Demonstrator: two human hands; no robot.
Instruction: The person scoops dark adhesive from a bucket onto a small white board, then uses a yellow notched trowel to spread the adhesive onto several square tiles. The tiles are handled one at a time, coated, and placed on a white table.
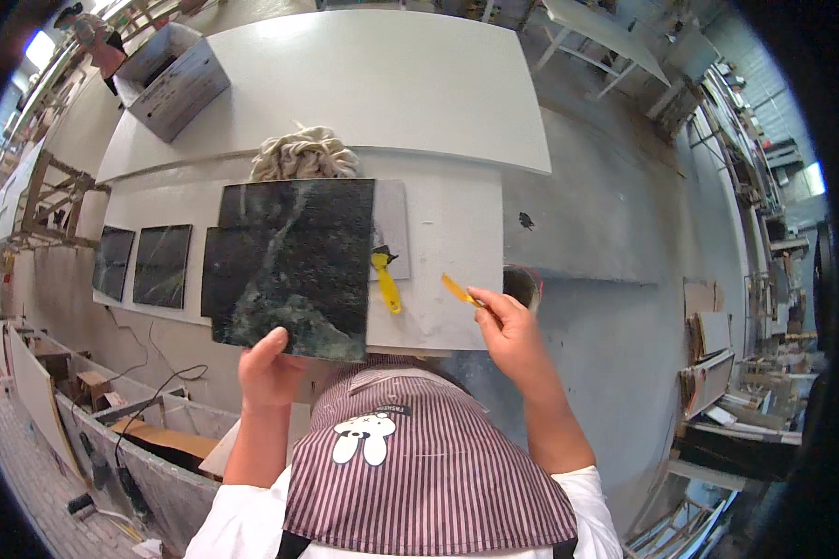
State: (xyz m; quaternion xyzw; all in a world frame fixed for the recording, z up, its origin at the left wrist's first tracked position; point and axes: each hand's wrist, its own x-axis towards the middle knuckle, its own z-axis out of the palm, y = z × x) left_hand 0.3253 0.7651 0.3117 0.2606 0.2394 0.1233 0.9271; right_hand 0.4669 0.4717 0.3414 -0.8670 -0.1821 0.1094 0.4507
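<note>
My left hand (pixel 268 368) grips the near edge of a dark green-black marble tile (pixel 294 261), thumb on top and fingers underneath. The tile has pale green veining and lies over the near part of the white table. In my right hand (pixel 508 335) is a slim orange-yellow tool (pixel 458 290), pinched between thumb and fingers; its exact kind is unclear. It points up and left, apart from the tile. A yellow-handled scraper (pixel 387 284) with a dark-smeared end lies between the tile and my right hand, partly on a grey slab (pixel 393 210).
Bundled cream rags (pixel 306 155) lie behind the tile. Two smaller dark tiles (pixel 162 266) (pixel 114 263) sit at left. A cardboard box (pixel 172 79) stands on the far white table (pixel 382 74). A bucket (pixel 522 284) is by the right edge. Another person (pixel 98 42) is far left.
</note>
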